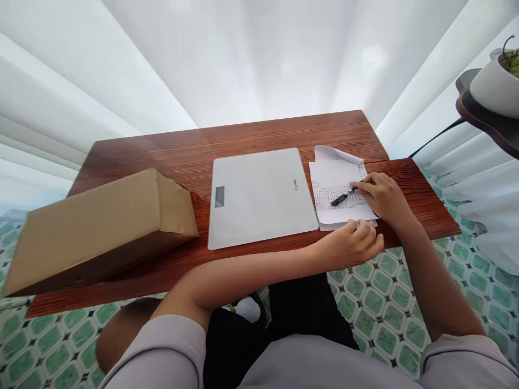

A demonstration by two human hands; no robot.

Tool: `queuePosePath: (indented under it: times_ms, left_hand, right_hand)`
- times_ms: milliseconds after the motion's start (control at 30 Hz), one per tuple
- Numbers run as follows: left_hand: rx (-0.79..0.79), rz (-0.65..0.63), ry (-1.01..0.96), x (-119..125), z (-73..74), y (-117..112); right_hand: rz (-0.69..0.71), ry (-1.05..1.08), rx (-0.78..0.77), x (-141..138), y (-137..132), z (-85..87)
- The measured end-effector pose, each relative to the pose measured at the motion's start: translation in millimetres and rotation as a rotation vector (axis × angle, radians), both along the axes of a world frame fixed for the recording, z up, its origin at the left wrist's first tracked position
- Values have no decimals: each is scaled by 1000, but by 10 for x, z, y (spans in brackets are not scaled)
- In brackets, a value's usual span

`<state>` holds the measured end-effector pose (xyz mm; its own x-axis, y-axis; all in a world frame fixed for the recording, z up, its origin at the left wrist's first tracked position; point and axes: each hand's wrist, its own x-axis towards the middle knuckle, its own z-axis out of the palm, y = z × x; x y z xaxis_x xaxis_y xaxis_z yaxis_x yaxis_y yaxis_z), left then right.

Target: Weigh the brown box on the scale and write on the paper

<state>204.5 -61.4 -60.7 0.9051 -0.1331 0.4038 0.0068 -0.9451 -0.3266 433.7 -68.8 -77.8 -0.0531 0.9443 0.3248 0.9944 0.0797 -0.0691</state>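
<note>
Pinching a black pen (339,199) lying slantwise, tip up-right, right hand (383,197); left hand (352,243) flat on paper (334,175)

Reddish-brown wood-grain table top (251,135). Plain tan kraft-paper wrapped box (101,227). Pale grey-white flat scale (259,194) with a small grey display window and dark lettering. White paper sheets (336,178) printed with rows of black text. Black pen (339,199) with silver tip. Green-and-white patterned floor tiles (466,281) with dark corner diamonds. White sheer curtains (243,54). White round plant pot (492,86).
</note>
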Motion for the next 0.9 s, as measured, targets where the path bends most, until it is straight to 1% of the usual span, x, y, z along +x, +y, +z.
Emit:
queuePosePath:
  times_ms: [100,200,267,333,433,533,600,667,733,767,833,900]
  left_hand:
    - [-16,5,7,78,-79,-25]
    - [-82,9,43,70,-93,-29]
    - [-128,7,85,53,-100,-29]
    - [-151,4,97,45,-117,-33]
    - [-164,8,73,49,-161,-42]
    - [-201,11,66,59,-195,-43]
    - [-233,15,72,65,-199,-37]
    - [-263,23,80,69,-190,-29]
    - [-287,22,95,71,-179,-18]
    - [-297,21,103,71,-176,-13]
    - [-308,21,117,71,-177,-5]
    - [-313,29,122,70,-189,-3]
  right_hand:
    - [16,-9,-8,2,-20,23]
    - [-6,-67,-45,-30,-38,53]
    - [-34,-111,-73,-66,-47,75]
    - [-91,-132,-59,-94,-62,95]
    - [-183,-114,72,-91,-112,105]
    - [-203,-60,265,-51,-185,80]
    - [-225,-11,336,-38,-232,56]
    - [-273,91,348,-48,-268,38]
    - [-294,348,313,-70,-289,25]
    - [-277,500,276,-79,-295,20]
    - [-200,799,142,-87,-301,11]
    - [-146,996,17,-86,-305,8]
